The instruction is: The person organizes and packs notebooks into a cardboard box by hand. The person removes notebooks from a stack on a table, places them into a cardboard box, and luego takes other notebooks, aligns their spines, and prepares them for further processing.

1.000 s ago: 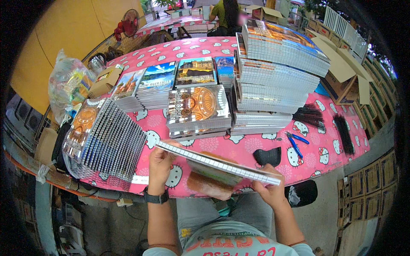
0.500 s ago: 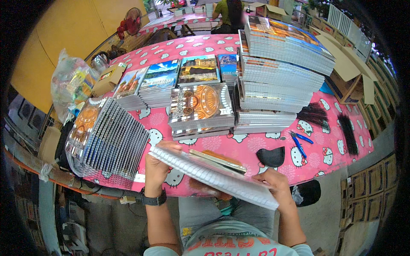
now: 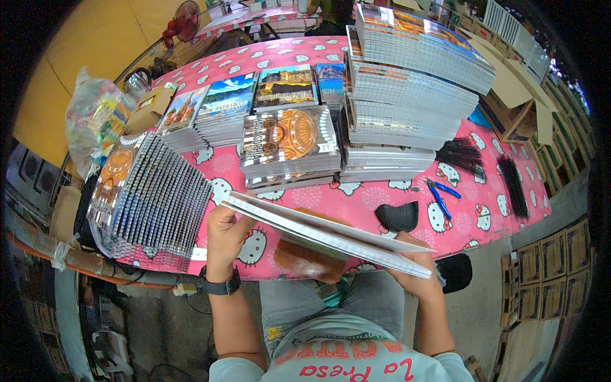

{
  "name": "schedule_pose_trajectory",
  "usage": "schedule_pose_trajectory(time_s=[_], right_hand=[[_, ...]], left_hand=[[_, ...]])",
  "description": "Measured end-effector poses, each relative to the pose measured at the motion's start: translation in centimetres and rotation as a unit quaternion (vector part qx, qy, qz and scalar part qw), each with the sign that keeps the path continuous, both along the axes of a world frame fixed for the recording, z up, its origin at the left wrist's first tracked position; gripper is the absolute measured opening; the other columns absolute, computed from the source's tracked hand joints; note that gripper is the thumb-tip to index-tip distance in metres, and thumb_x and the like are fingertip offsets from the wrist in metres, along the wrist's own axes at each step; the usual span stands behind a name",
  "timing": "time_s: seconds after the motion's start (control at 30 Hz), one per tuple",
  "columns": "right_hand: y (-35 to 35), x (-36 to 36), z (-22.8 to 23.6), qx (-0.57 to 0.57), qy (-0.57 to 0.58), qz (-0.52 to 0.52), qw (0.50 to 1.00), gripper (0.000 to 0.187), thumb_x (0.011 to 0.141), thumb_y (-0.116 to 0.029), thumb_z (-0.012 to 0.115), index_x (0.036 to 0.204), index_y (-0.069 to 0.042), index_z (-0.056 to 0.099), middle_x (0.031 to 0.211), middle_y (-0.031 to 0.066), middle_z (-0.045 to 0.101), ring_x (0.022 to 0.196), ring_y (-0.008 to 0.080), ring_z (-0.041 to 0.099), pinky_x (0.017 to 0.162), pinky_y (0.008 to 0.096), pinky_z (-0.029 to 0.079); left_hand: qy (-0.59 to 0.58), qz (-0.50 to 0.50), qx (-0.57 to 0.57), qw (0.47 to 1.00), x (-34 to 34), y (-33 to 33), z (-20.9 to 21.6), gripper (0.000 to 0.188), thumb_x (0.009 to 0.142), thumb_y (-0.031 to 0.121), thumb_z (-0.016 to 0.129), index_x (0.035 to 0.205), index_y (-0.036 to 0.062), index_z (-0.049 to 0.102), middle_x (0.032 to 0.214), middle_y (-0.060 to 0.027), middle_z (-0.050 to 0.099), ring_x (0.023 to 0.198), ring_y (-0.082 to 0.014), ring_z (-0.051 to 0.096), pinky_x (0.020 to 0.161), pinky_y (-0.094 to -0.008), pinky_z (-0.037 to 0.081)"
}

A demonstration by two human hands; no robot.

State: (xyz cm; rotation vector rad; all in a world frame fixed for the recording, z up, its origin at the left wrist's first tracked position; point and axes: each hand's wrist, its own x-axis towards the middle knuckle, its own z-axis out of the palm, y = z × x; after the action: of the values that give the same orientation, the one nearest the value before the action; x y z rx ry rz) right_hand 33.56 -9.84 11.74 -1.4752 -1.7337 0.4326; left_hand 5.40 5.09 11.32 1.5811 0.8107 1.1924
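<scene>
A thin white notebook (image 3: 331, 237) is held lengthwise between my two hands above the table's front edge. Seen nearly edge-on, it has a cover or leaf standing slightly apart from the other pages. My left hand (image 3: 224, 230) grips its left end, thumb on the near side. At the other end my right hand (image 3: 417, 264) holds it from beneath, with part of the fingers hidden behind the pages. Below the notebook a brown block (image 3: 309, 258) lies at the table edge, partly covered. A dark pad (image 3: 397, 216) rests just beyond my right hand.
Leaning spiral notebooks (image 3: 153, 197) fill the left side. Behind stand notebook stacks with picture covers (image 3: 293, 140) and a tall pile (image 3: 414, 95). Blue-handled cutters (image 3: 440, 198) and black wire bundles (image 3: 513, 186) lie right. An opened carton (image 3: 509, 108) stands at far right.
The notebook has turned more edge-on, its spine-like coil edge no longer showing, and a leaf has parted from it. The brown block beneath shows more. The whole view has shifted slightly.
</scene>
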Motion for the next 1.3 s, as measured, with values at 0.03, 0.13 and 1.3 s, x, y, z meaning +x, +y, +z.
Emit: schedule_pose_trajectory(time_s=[0.03, 0.13, 1.3], right_hand=[[0.1, 0.0, 0.2, 0.005, -0.005, 0.004, 1.000, 0.022, 0.064, -0.010, 0.065, 0.084, -0.004, 0.061, 0.072, 0.0107, 0.058, 0.066, 0.0273, 0.056, 0.060, 0.0344, 0.044], [0.9, -0.1, 1.1, 0.005, -0.038, 0.009, 0.999, 0.021, 0.064, -0.008, 0.064, 0.083, -0.004, 0.059, 0.069, 0.0118, 0.056, 0.067, 0.0301, 0.055, 0.059, 0.0372, 0.044], [7.4, 16.8, -1.9, 0.176, 0.143, -0.321, 0.919, 0.016, 0.081, -0.015, 0.055, 0.091, -0.005, 0.060, 0.083, 0.0079, 0.062, 0.083, 0.0200, 0.057, 0.075, 0.0331, 0.044]], left_hand=[[0.009, 0.015, -0.020, 1.000, -0.4, 0.1, -0.5, 0.009, 0.078, 0.001, 0.060, 0.087, 0.0007, 0.061, 0.085, -0.0069, 0.060, 0.076, -0.0132, 0.058, 0.068, -0.0233, 0.047], [-0.019, 0.010, 0.032, 0.999, -0.2, 1.2, -1.7, 0.009, 0.080, 0.004, 0.059, 0.088, 0.0010, 0.061, 0.085, -0.0076, 0.061, 0.077, -0.0142, 0.058, 0.069, -0.0260, 0.047], [-0.220, 0.052, -0.063, 0.972, 4.5, 0.4, -3.5, 0.018, 0.084, 0.018, 0.051, 0.089, 0.0006, 0.051, 0.073, -0.0059, 0.050, 0.076, -0.0156, 0.050, 0.076, -0.0280, 0.039]])
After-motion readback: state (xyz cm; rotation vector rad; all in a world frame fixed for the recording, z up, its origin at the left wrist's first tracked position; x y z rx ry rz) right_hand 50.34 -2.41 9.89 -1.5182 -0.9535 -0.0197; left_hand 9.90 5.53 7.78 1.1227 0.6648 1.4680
